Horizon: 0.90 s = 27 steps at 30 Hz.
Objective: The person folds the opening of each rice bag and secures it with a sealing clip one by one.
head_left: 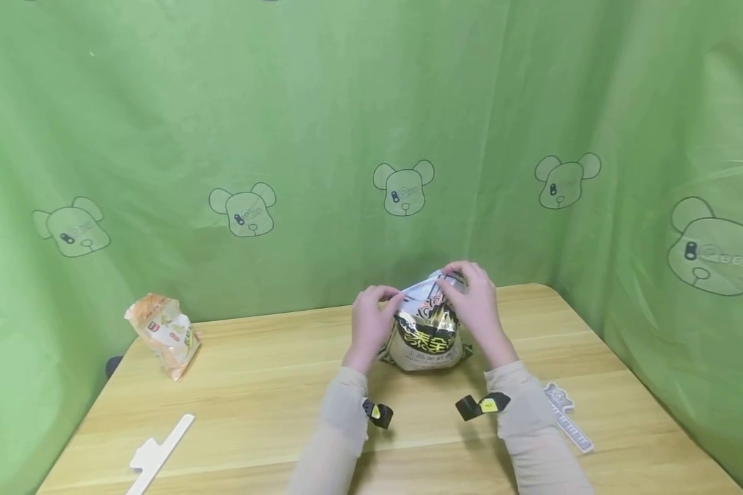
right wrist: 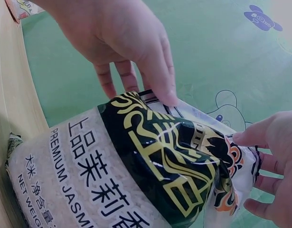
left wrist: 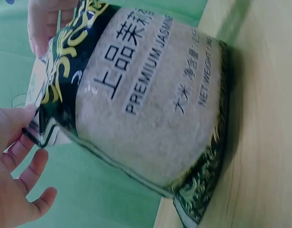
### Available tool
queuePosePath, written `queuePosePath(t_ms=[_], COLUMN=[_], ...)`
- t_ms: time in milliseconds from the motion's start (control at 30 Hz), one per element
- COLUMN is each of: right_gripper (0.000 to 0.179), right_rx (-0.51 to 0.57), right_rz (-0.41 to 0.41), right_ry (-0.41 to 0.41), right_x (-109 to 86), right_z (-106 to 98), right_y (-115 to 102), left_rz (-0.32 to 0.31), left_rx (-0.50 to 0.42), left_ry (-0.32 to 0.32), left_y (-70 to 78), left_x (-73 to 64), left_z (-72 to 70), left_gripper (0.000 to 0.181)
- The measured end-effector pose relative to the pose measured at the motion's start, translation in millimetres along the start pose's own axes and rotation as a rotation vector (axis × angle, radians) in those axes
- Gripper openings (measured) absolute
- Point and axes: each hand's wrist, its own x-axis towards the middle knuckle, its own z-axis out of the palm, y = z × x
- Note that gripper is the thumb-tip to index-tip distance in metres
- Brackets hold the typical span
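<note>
A plump plastic bag of jasmine rice [head_left: 426,347] stands on the table, its clear lower part full of white grains under a black and gold band. My left hand [head_left: 373,323] pinches the left corner of its top edge between thumb and fingers. On the other side, my right hand [head_left: 475,302] grips the right part of the same edge, thumb in front. The white top of the bag [right wrist: 221,156] is drawn between both hands and creased near the right one. In the left wrist view, the last fingers of the left hand [left wrist: 22,175] are off the bag.
An orange and white food packet [head_left: 167,335] stands at the table's back left. A white bag clip [head_left: 161,450] lies at the front left, and a flat ruler-like piece with a cartoon top [head_left: 569,421] lies beside my right sleeve. Green curtain [head_left: 322,137] hangs close behind the wooden table [head_left: 272,371].
</note>
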Motion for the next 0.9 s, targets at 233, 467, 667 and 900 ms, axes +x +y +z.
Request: queuePosePath(t_ms=[233, 467, 667, 900], right_gripper=[0.028, 0.028, 0.027, 0.027], right_rx=[0.001, 0.007, 0.006, 0.009], right_rz=[0.006, 0.005, 0.011, 0.014], right_ry=[-0.009, -0.006, -0.006, -0.012], right_x=[1.5, 1.3, 1.9, 1.5], right_z=[0.7, 0.6, 0.4, 1.2], right_y=[1.2, 3.0, 4.9, 4.4], left_rz=[0.005, 0.03, 0.076, 0.14], left_rx=[-0.004, -0.015, 0.015, 0.134], left_ry=[-0.027, -0.072, -0.137, -0.19], left_y=[-9.9, -13.5, -13.1, -13.9], left_x=[-3.2, -3.0, -6.6, -15.5], left_z=[-7.6, -11.3, -24.2, -45.2], left_gripper=[0.015, 0.016, 0.024, 0.037])
